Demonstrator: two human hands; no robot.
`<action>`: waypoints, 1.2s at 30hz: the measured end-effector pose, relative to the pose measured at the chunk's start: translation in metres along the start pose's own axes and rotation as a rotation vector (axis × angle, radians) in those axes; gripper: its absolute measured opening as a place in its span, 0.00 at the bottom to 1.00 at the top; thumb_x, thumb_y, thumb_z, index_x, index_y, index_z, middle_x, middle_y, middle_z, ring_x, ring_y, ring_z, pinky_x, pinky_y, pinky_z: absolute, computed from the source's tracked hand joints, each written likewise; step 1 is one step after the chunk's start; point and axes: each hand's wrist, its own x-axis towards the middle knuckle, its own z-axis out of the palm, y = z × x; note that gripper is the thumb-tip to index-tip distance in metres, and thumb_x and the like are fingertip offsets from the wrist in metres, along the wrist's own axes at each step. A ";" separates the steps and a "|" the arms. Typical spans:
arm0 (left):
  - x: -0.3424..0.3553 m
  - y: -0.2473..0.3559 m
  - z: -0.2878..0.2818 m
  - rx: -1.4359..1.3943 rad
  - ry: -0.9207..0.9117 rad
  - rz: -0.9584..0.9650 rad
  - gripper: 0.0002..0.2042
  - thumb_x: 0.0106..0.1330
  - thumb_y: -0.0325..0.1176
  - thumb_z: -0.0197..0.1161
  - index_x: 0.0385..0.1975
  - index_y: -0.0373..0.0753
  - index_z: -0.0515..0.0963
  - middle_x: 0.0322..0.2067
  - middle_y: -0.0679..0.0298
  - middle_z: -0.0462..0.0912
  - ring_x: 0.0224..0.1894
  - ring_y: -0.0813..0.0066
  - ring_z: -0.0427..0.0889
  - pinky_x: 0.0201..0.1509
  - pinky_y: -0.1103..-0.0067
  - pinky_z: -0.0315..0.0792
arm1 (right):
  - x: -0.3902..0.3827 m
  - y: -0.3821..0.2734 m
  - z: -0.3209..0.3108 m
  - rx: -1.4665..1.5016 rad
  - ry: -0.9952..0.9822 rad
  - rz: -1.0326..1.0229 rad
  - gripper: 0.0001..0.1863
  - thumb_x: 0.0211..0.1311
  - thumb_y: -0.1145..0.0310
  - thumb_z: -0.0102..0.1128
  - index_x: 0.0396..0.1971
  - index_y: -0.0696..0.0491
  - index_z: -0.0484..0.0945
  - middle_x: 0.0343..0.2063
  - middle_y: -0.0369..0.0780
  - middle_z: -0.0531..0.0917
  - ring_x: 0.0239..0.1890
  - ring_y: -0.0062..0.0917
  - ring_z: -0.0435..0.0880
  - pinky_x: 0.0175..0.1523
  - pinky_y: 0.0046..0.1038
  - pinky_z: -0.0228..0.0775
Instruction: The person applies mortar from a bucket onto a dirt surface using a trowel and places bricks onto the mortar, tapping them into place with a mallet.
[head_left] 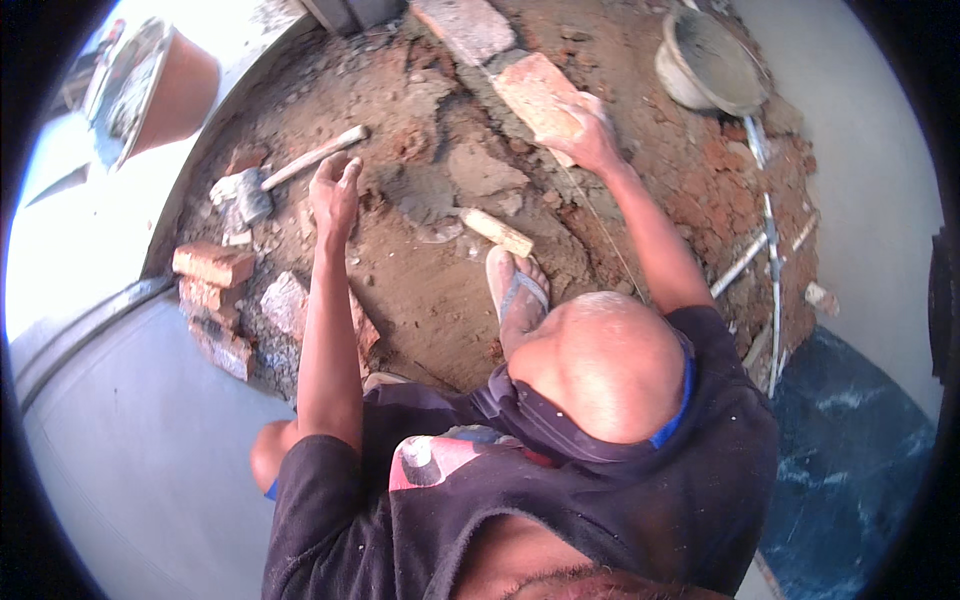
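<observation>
My right hand (590, 135) grips the near right side of an orange brick (535, 88), which lies end to end with another brick (465, 28) in a row. My left hand (335, 195) hovers over the soil, fingers loosely curled and apart, with nothing seen in it. Just beyond its fingertips lies a hammer (315, 158) with a wooden handle and a dusty grey head. Between my hands a trowel (497, 232) rests on the ground, its wooden handle toward my foot and its blade smeared with mortar.
A bucket of grey mortar (700, 65) stands at the far right; a larger tub (180, 90) is at the far left. Broken bricks (215, 265) are stacked at the left. A thin string (605, 225) runs from the brick toward my knee. White pipes (773, 270) lie at the right.
</observation>
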 end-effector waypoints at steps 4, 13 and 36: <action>0.017 -0.032 -0.044 0.114 0.231 0.072 0.20 0.61 0.40 0.68 0.49 0.33 0.80 0.40 0.53 0.86 0.42 0.64 0.85 0.49 0.71 0.76 | -0.004 -0.012 -0.004 0.027 0.048 -0.060 0.39 0.42 0.45 0.78 0.53 0.53 0.80 0.58 0.52 0.71 0.63 0.45 0.67 0.67 0.42 0.59; 0.030 -0.051 -0.083 1.023 0.182 0.312 0.32 0.55 0.31 0.62 0.64 0.39 0.65 0.61 0.49 0.69 0.64 0.47 0.66 0.65 0.55 0.63 | -0.004 -0.059 -0.021 -0.310 0.066 0.052 0.33 0.52 0.54 0.73 0.54 0.57 0.78 0.59 0.51 0.71 0.62 0.47 0.67 0.67 0.42 0.59; -0.033 0.179 0.139 0.477 -0.358 1.208 0.18 0.61 0.27 0.62 0.53 0.40 0.75 0.48 0.57 0.78 0.52 0.57 0.76 0.56 0.66 0.71 | -0.044 -0.108 -0.078 0.281 0.022 0.451 0.13 0.69 0.60 0.58 0.41 0.55 0.79 0.23 0.37 0.81 0.26 0.22 0.80 0.29 0.30 0.72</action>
